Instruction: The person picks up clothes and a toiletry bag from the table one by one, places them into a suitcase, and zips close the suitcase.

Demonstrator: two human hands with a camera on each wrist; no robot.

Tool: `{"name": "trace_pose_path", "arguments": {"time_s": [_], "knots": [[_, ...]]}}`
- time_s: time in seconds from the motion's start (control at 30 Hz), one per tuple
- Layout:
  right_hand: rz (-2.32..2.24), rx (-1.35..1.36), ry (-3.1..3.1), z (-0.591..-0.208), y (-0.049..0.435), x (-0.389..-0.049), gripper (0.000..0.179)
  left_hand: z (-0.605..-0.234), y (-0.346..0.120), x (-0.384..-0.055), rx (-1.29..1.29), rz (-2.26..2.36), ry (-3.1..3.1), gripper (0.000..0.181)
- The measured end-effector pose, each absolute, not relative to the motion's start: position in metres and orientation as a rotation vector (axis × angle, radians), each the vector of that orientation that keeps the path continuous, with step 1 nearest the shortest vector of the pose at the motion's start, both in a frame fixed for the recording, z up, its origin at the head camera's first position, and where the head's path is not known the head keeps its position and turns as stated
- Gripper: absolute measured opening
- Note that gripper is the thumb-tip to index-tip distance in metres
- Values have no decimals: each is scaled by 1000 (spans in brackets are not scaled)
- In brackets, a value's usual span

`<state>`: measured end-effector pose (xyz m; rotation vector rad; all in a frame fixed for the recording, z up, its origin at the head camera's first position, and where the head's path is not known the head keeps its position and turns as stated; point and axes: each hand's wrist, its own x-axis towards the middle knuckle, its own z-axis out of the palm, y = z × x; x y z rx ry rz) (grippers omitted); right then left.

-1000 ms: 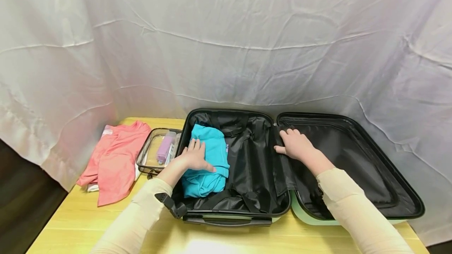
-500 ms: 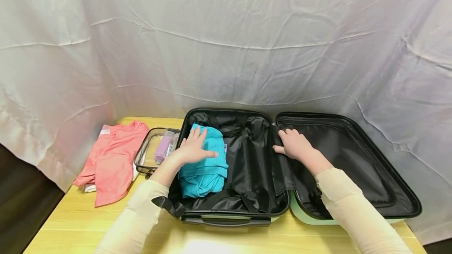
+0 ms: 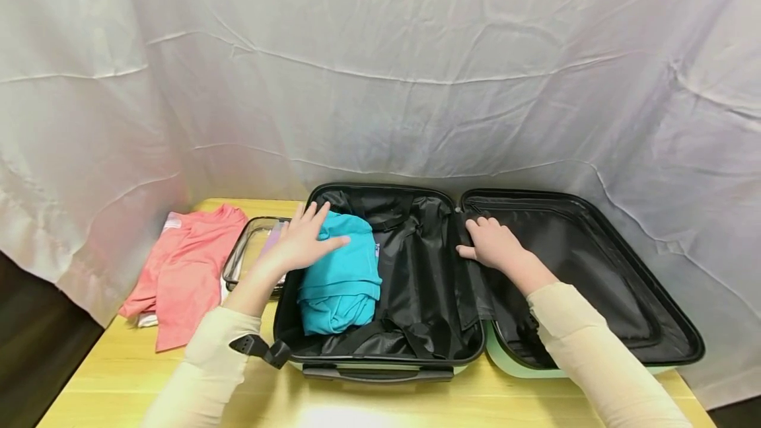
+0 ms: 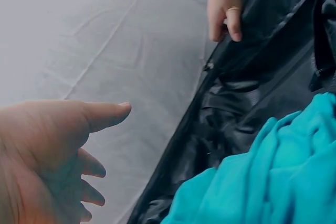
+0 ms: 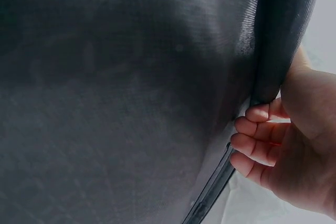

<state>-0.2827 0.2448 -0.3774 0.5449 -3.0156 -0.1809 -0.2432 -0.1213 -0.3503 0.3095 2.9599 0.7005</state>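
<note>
A folded turquoise garment point(image 3: 341, 276) lies in the left side of an open black-lined suitcase point(image 3: 416, 269). My left hand point(image 3: 303, 240), fingers spread, hovers above the suitcase's left rim, partly over the garment and a clear pouch. It holds nothing; the left wrist view shows the same hand point(image 4: 47, 156) apart from the turquoise cloth point(image 4: 273, 171). By the hinge, my right hand point(image 3: 492, 243) holds the edge of a black fabric divider flap point(image 3: 475, 289). In the right wrist view its curled fingers point(image 5: 257, 142) lie on one side of the flap, the thumb mostly hidden behind it.
Left of the suitcase stands a clear black-edged pouch point(image 3: 240, 259) with a purple item inside, partly covered by my arm. Coral and white clothes point(image 3: 190, 269) lie farther left on the wooden table point(image 3: 119, 382). A pale curtain point(image 3: 380, 84) hangs behind.
My left hand has lifted off the turquoise garment and moved left and away from me, toward the suitcase's rim. The right hand has stayed on the flap.
</note>
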Motion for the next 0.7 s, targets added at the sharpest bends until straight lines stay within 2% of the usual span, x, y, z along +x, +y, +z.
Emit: {"name": "trace_pose_path", "arguments": {"time_s": [0.33, 0.7], "knots": [[-189, 540, -3015, -379, 246, -284, 58, -329, -153, -237, 310, 765, 2967, 84], [-170, 532, -3030, -380, 245, -284, 60, -324, -197, -232, 280, 800, 2996, 83]]}}
